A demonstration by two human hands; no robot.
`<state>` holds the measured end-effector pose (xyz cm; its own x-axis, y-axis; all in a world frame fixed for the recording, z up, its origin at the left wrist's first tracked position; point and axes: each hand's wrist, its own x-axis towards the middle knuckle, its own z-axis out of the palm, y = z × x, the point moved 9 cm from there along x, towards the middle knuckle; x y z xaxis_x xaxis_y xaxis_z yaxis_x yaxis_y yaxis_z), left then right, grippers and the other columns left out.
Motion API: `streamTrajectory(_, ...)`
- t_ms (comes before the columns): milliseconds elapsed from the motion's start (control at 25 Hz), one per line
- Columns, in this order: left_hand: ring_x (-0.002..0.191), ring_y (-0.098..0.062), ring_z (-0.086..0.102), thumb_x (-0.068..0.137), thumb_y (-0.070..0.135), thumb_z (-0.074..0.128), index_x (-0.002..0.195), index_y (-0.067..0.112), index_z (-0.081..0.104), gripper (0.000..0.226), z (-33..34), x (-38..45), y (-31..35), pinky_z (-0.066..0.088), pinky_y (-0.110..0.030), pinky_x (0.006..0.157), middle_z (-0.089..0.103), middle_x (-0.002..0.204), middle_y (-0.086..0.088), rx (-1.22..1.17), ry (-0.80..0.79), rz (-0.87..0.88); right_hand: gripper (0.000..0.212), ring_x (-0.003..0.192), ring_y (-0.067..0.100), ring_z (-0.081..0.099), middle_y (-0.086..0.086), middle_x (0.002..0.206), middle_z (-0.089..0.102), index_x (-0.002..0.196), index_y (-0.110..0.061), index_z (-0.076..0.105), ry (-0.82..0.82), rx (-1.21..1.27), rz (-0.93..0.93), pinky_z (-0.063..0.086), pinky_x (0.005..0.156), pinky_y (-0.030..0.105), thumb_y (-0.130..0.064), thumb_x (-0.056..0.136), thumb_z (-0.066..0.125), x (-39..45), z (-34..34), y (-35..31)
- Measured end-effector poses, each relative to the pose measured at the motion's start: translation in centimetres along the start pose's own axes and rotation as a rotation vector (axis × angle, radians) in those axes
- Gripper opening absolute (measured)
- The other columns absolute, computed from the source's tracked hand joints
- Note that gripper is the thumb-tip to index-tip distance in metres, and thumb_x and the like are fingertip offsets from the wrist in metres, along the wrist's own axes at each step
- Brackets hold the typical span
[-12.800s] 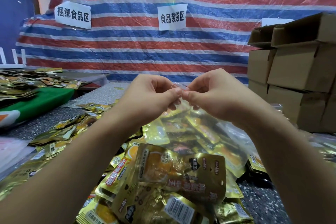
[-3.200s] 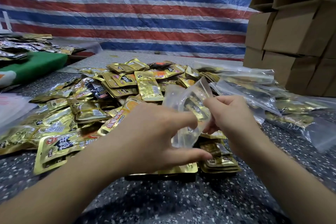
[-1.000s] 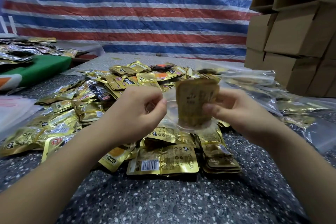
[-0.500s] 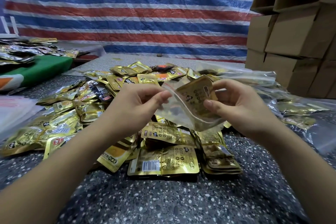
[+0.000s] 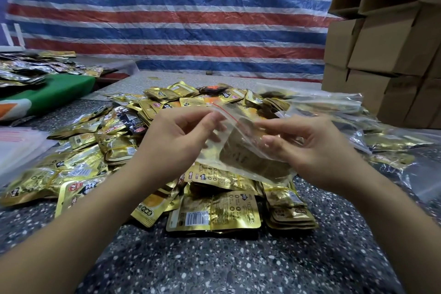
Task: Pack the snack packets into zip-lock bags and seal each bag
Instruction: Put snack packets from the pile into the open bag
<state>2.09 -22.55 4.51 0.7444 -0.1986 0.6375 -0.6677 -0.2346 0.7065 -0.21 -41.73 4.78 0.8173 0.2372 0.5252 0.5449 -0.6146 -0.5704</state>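
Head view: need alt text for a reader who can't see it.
Two hands hold a clear zip-lock bag with snack packets inside, above a pile of gold snack packets on a speckled table; the left hand pinches its red-lined top edge, the right hand grips its side. Cardboard boxes stand at right.

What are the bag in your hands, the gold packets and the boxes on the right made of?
The bag looks like thin clear plastic: the packet inside shows through, and it crinkles and glints. The gold packets seem to be shiny metallic foil film, mirror-bright and creased. The boxes look like plain matte brown cardboard with folded flaps.
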Motion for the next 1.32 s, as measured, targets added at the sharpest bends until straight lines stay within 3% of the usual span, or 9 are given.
streamTrajectory(160, 0.072, -0.018, 0.072, 0.099, 0.017, 0.05, 0.092, 0.012, 0.073, 0.024, 0.1, 0.0, 0.1, 0.058, -0.033, 0.061, 0.074, 0.084, -0.003, -0.051, 0.02, -0.005, 0.016, 0.08, 0.009, 0.066, -0.012, 0.088, 0.074, 0.099, -0.029, 0.073, 0.213, 0.027, -0.126, 0.053, 0.073, 0.033, -0.04, 0.092, 0.065, -0.2, -1.8, -1.5)
streamTrajectory(360, 0.07, -0.023, 0.073, 0.101, 0.018, 0.048, 0.09, 0.009, 0.069, 0.026, -1.3, 0.3, -0.3, 0.058, -0.032, 0.059, 0.074, 0.083, -0.007, -0.149, 0.126, -0.037, 0.061, 0.098, 0.013, 0.068, -0.007, 0.116, 0.064, 0.121, -0.036, 0.056, 0.163, 0.234, -0.151, 0.055, 0.083, 0.028, -0.068, 0.072, 0.07, -0.2, -1.7, -1.2)
streamTrajectory(480, 0.068, -0.022, 0.072, 0.101, 0.019, 0.049, 0.09, 0.016, 0.069, 0.023, -1.8, 0.3, -0.6, 0.058, -0.032, 0.057, 0.074, 0.081, -0.006, -0.164, 0.188, -0.062, 0.102, 0.104, 0.011, 0.069, -0.008, 0.128, 0.061, 0.137, -0.037, 0.039, 0.02, 0.331, 0.096, 0.056, 0.092, 0.037, -0.068, 0.05, 0.082, 0.4, 0.0, 1.5)
streamTrajectory(600, 0.066, -0.019, 0.072, 0.101, 0.02, 0.049, 0.092, 0.017, 0.069, 0.022, -2.3, 0.0, -0.6, 0.059, -0.034, 0.057, 0.073, 0.079, -0.004, -0.109, 0.238, -0.046, 0.127, 0.112, 0.012, 0.066, -0.005, 0.123, 0.07, 0.143, -0.023, 0.044, -0.258, 0.448, 0.244, 0.05, 0.099, 0.032, -0.088, 0.037, 0.071, -0.1, 3.2, 2.5)
streamTrajectory(720, 0.063, -0.019, 0.071, 0.102, 0.022, 0.049, 0.094, 0.012, 0.069, 0.024, -3.0, -0.3, -0.5, 0.059, -0.036, 0.057, 0.072, 0.077, -0.003, -0.071, 0.314, -0.044, 0.09, 0.108, 0.006, 0.067, -0.012, 0.118, 0.071, 0.131, -0.028, 0.06, -0.449, 0.306, 0.172, 0.052, 0.089, 0.018, -0.077, 0.057, 0.074, -1.3, 5.8, 1.4)
streamTrajectory(840, 0.061, -0.021, 0.071, 0.103, 0.022, 0.048, 0.093, 0.009, 0.069, 0.027, -3.7, -0.3, -0.1, 0.059, -0.044, 0.058, 0.071, 0.075, -0.004, -0.092, 0.369, -0.03, 0.037, 0.089, 0.023, 0.07, 0.005, 0.094, 0.076, 0.093, -0.019, 0.079, -0.209, 0.277, 0.174, 0.05, 0.076, 0.028, -0.051, 0.074, 0.078, -0.4, 4.8, 1.7)
streamTrajectory(960, 0.06, -0.021, 0.071, 0.103, 0.026, 0.047, 0.094, 0.016, 0.067, 0.024, -4.7, -0.3, 1.2, 0.058, -0.046, 0.057, 0.073, 0.077, -0.003, -0.123, 0.411, 0.045, 0.031, 0.08, 0.019, 0.067, 0.008, 0.082, 0.075, 0.077, -0.013, 0.078, 0.044, 0.556, 0.124, 0.051, 0.081, 0.032, -0.041, 0.08, 0.065, 0.3, 2.3, 0.9)
streamTrajectory(1120, 0.058, -0.02, 0.07, 0.102, 0.03, 0.047, 0.092, 0.021, 0.065, 0.023, -4.7, -0.4, 2.3, 0.057, -0.046, 0.053, 0.073, 0.075, 0.0, -0.162, 0.409, 0.098, 0.031, 0.07, 0.019, 0.068, 0.009, 0.074, 0.07, 0.071, -0.011, 0.073, 0.015, 0.912, 0.146, 0.057, 0.069, 0.028, -0.032, 0.089, 0.059, 0.7, 2.1, -0.4)
streamTrajectory(1320, 0.055, -0.019, 0.067, 0.102, 0.03, 0.046, 0.09, 0.019, 0.064, 0.024, -3.8, 0.0, 1.4, 0.053, -0.038, 0.05, 0.071, 0.074, -0.001, -0.206, 0.328, 0.001, 0.029, 0.06, 0.022, 0.07, 0.009, 0.068, 0.069, 0.086, -0.003, 0.063, 0.05, 0.968, 0.305, 0.056, 0.054, 0.027, -0.031, 0.082, 0.057, 0.7, 2.9, 0.8)
